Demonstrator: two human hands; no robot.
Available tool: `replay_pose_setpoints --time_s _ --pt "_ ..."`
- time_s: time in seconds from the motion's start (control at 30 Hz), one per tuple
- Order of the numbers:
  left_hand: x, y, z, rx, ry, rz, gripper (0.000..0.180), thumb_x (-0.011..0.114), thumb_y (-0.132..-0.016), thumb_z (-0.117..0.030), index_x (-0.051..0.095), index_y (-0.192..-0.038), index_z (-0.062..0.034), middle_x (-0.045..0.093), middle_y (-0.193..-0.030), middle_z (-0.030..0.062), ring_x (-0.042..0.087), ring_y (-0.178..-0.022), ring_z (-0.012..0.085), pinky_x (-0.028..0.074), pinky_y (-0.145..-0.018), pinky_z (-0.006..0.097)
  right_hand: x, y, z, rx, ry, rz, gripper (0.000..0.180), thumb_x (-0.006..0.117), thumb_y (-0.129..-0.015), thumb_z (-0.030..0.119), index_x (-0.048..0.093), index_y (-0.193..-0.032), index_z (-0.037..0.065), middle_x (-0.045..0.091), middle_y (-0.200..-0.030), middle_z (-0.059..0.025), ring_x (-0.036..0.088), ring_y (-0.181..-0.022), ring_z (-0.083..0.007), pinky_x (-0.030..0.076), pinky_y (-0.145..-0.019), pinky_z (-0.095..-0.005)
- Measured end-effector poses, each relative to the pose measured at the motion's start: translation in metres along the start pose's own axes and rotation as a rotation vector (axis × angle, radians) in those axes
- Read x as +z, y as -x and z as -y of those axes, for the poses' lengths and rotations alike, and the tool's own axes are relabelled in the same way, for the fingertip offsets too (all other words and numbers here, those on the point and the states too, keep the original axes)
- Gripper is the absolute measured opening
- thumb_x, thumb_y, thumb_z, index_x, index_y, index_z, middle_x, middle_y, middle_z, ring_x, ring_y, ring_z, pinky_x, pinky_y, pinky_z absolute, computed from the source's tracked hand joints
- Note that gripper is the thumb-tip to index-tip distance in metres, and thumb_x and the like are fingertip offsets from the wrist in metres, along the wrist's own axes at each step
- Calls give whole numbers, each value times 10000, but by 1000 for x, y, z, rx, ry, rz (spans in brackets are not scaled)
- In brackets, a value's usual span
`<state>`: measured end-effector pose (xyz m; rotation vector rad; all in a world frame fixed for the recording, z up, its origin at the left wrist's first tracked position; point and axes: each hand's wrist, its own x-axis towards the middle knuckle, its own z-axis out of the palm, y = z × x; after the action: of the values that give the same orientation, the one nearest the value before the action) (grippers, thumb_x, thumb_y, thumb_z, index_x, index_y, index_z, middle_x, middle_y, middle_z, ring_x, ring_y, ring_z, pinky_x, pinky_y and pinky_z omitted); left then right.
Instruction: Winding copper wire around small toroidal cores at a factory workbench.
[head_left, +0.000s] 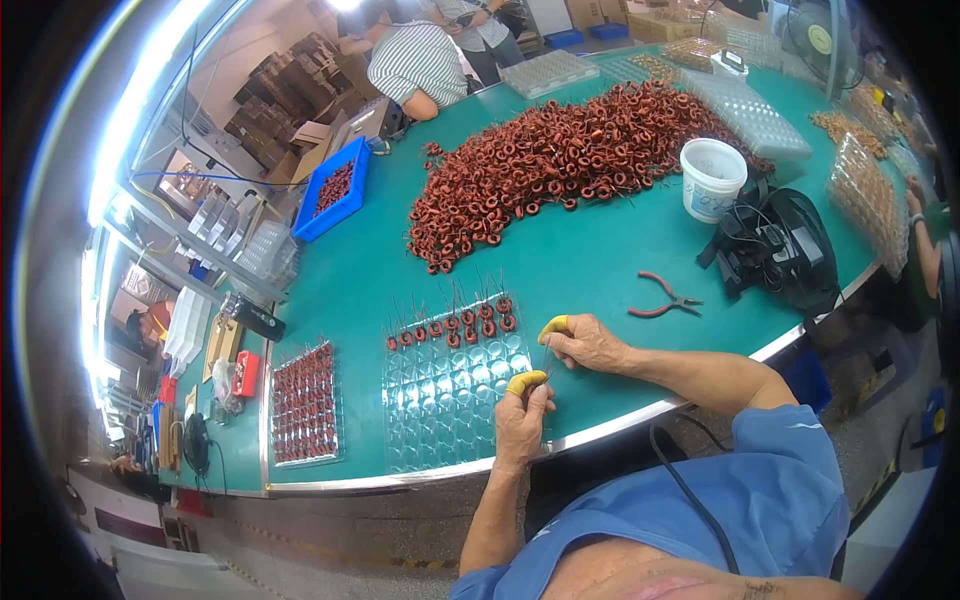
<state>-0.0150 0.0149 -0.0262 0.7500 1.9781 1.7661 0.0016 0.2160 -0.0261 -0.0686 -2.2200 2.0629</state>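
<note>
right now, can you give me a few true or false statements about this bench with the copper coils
1. The clear plastic blister tray in front of the hands is completely filled with coils. False: only its far row holds coils.
2. The red-handled pliers lie on the green tabletop, untouched. True.
3. The white plastic bucket stands beside the big heap of reddish copper toroid coils. True.
4. The left hand holds the pliers. False: it rests at the tray's edge, yellow cot on a fingertip.
5. The blue plastic bin is empty. False: it holds coils.
</note>
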Motion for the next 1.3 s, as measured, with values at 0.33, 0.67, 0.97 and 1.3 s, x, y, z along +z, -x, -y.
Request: replay_pose_setpoints --time_s 0.33,0.67,0.97,1.3 --pt "0 0 1 4 -7 -7 218 538 -977 -142 559 -1113 27 624 -880 76 583 -708 107 488 -654 226 0 0 -1 56 6 -1 242 563 -947 225 636 -943 -5 551 -637 -1 513 -498 -64 402 -455 -231" --pt "1 -1 1 5 32 -34 215 562 -959 -146 587 -1102 14 635 -826 49 595 -691 97 477 -641 229 0 0 0 2 8 -2 250 549 -951 233 637 -926 1 555 -638 0 513 -497 -64 407 -458 -230" --pt "1 -1 2 -5 49 -28 223 555 -963 -152 587 -1106 16 630 -829 43 594 -698 96 472 -638 224 0 0 -1 -7 26 -1 253 542 -954 232 637 -932 -1 556 -639 0 516 -500 -66 416 -470 -232" --pt "1 -1 1 -12 22 -24 239 548 -967 -161 584 -1108 29 633 -837 45 595 -702 95 470 -637 220 -1 1 2 19 35 -2 263 553 -950 234 640 -944 -14 571 -655 -12 529 -509 -74 429 -471 -239"
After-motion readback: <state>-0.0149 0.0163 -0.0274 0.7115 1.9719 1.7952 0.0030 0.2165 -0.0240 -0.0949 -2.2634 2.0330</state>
